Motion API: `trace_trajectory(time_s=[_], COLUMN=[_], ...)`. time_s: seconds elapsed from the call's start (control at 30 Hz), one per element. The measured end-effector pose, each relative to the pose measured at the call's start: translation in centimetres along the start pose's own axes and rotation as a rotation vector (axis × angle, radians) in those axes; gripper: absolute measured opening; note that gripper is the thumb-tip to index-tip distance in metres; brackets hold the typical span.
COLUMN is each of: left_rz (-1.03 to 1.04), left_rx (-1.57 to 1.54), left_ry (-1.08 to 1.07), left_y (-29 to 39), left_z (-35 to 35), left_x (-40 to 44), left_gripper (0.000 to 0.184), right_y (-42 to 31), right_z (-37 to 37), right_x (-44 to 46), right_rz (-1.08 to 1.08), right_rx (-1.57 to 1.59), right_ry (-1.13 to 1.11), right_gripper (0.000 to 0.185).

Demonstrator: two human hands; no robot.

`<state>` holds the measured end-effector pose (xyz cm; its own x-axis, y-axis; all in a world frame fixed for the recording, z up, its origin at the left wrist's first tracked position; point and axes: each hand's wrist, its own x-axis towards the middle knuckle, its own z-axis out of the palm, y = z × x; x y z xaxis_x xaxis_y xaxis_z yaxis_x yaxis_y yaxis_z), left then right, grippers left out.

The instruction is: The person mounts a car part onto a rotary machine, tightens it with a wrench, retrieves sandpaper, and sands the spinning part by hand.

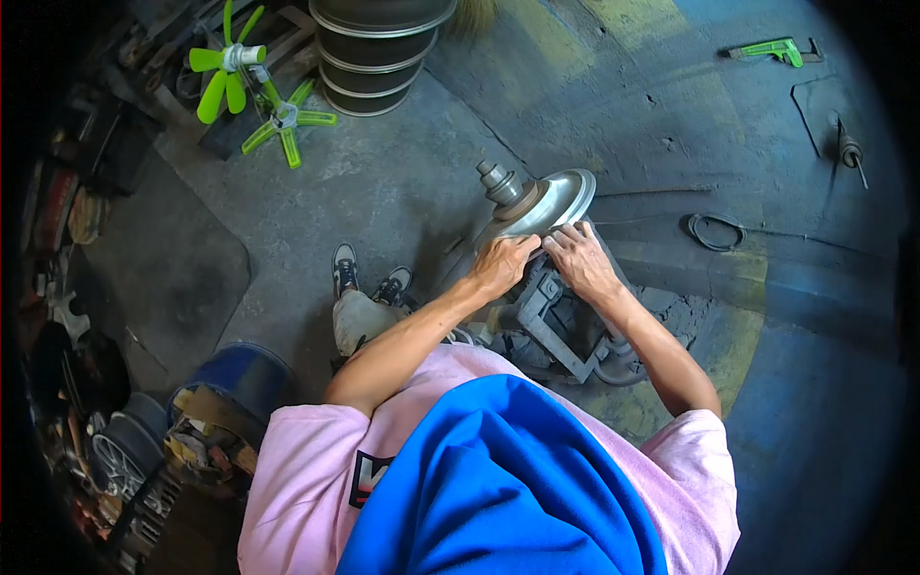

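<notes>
A person in a pink T-shirt (pixel 307 470), a bright blue cloth (pixel 498 479) spread over the chest, bends both bare arms toward a shiny round metal disc (pixel 567 199) in a workshop. The disc sits tilted just beyond the fingers, on the far side of an angular metal frame (pixel 565 355), with a stepped metal shaft end (pixel 500 183) rising beside it. The left hand (pixel 505 265) has its fingers bent inward at the disc's near edge; the right hand (pixel 583 264) lies close by, knuckles up, fingers curled over the same edge. The two hands nearly meet, and whether either grips anything cannot be told, as the fingertips are largely hidden. Near the left forearm, sneakers (pixel 344 268) rest on the grey floor. Farther ahead stand a stack of metal rims (pixel 379 57), a bright green fan blade set (pixel 235 93) and a green five-armed piece (pixel 289 118). A coiled cable (pixel 717 232) and a green-handled wrench (pixel 786 50) lie well apart at the right, while a blue drum (pixel 240 369) and a spoked wheel (pixel 125 460) crowd the lower left
</notes>
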<state>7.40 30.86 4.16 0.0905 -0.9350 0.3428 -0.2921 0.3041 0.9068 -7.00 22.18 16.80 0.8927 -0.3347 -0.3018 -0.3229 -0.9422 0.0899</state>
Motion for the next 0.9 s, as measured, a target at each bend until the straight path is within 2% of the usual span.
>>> trace_trajectory(time_s=[0.07,0.13,0.27,0.33,0.43,0.57,0.63,0.7,0.77,0.87,0.9], left_rz=[0.000,-0.130,-0.171,-0.236,-0.183,-0.244,-0.333,-0.439,-0.476,-0.384,-0.383], left_rx=[0.003,0.019,-0.034,-0.049,-0.067,-0.120,-0.047,-0.053,-0.041,-0.046,-0.048], left_ry=[0.006,-0.019,0.036,-0.004,0.058,0.070,0.037,0.073,0.085,0.264,0.267], left_y=[-0.4,0.0,-0.1,-1.0,-2.5,-4.6,-7.3,-9.5,-9.9,-13.7,-12.5], left_z=[0.2,0.0,0.3,0.4,-0.5,-2.5,-1.2,1.0,2.3,7.4,6.5], left_x=[-0.4,-0.7,-0.7,-0.3,0.6,3.3,3.7,3.6,3.3,1.5,1.5], left_gripper=[0.006,0.007,0.010,0.014,0.015,0.017,0.018,0.011,0.011,0.010,0.010], right_y=[-0.2,-0.4,0.1,0.2,1.2,4.2,5.0,5.9,6.0,5.5,5.7], right_z=[0.6,0.8,0.9,0.2,-0.3,3.1,4.0,5.9,6.4,6.8,7.7], right_x=[0.1,0.5,1.1,1.8,4.0,8.0,9.7,11.0,11.6,11.4,11.0], right_rz=[0.011,0.032,0.019,0.048,0.019,-0.064,-0.074,0.006,0.031,0.020,-0.017], right_rx=[0.005,-0.021,-0.010,-0.002,0.078,0.071,0.068,-0.052,-0.037,-0.130,-0.126], right_ry=[0.023,0.018,0.025,-0.090,-0.132,0.056,0.004,-0.273,-0.288,-0.316,-0.258], right_gripper=[0.024,0.027,0.026,0.026,0.026,0.015,0.012,0.016,0.017,0.016,0.015])
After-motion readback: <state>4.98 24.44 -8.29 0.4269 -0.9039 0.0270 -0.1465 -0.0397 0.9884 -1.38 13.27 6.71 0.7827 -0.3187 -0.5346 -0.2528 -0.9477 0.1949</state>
